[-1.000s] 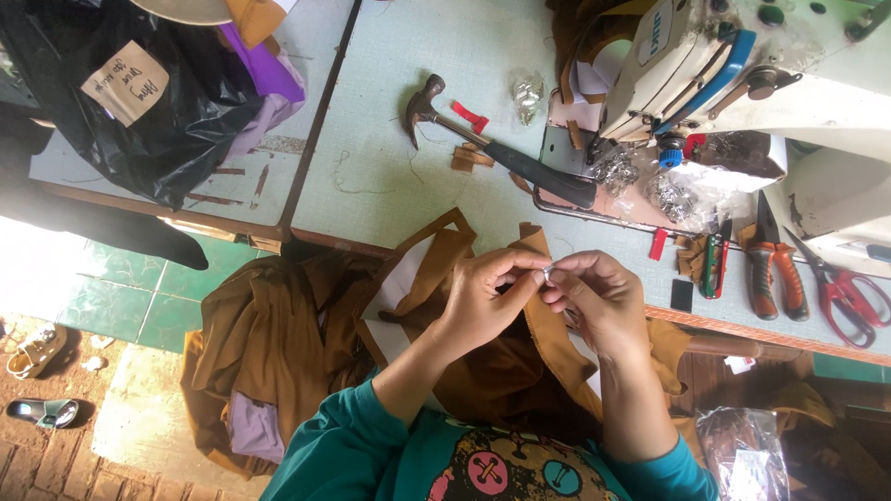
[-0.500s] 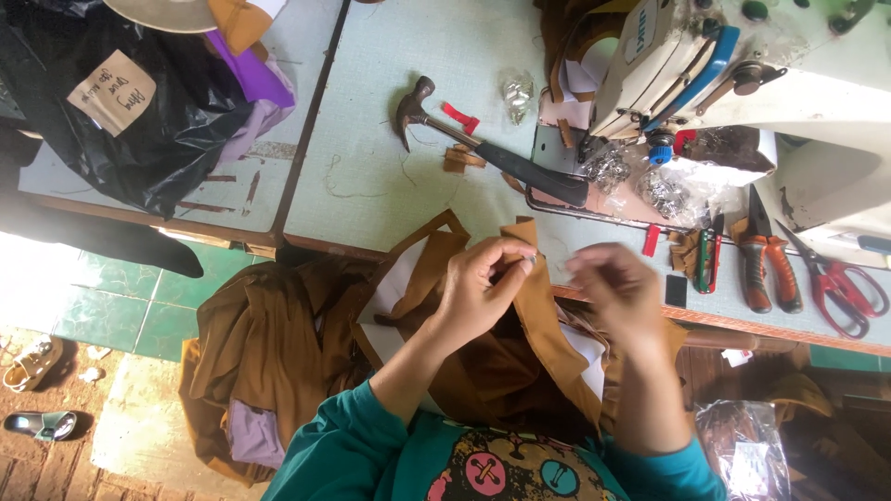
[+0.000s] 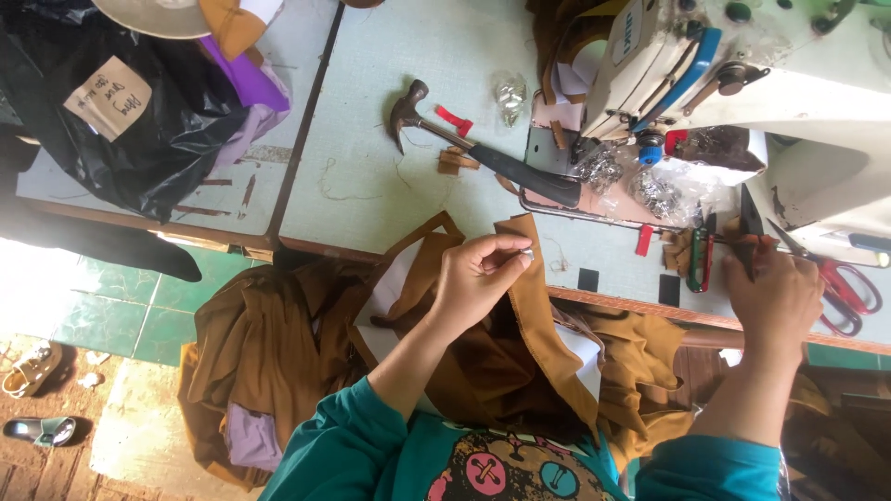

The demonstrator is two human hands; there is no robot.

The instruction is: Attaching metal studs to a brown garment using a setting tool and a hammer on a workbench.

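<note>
Step in hand: I am judging this as fitting a small metal fastener to the brown garment (image 3: 520,371), with one hand keeping the place and the other fetching a tool.

Left hand (image 3: 473,278): I am pinching a small silvery piece (image 3: 526,251) between thumb and fingertips, closed narrow on it, just above the strap of brown cloth at centre frame.

Right hand (image 3: 775,297): I am reaching to the right of the frame, fingers curled over the dark handles of a tool (image 3: 747,237) lying at the table edge; I cannot tell whether the grip is already closed on it.

Garment: it is hanging off the near edge of the pale green table (image 3: 390,111) and bunching in my lap, lower centre.

Nearby: red-handled scissors (image 3: 849,288) are lying just right of my right hand; a hammer (image 3: 483,153) is lying in the upper centre; the sewing machine (image 3: 742,65) is filling the upper right.

Next move calls for: bringing the tool back to centre while keeping the pinch steady, so the little piece is not slipping off the cloth.
</note>
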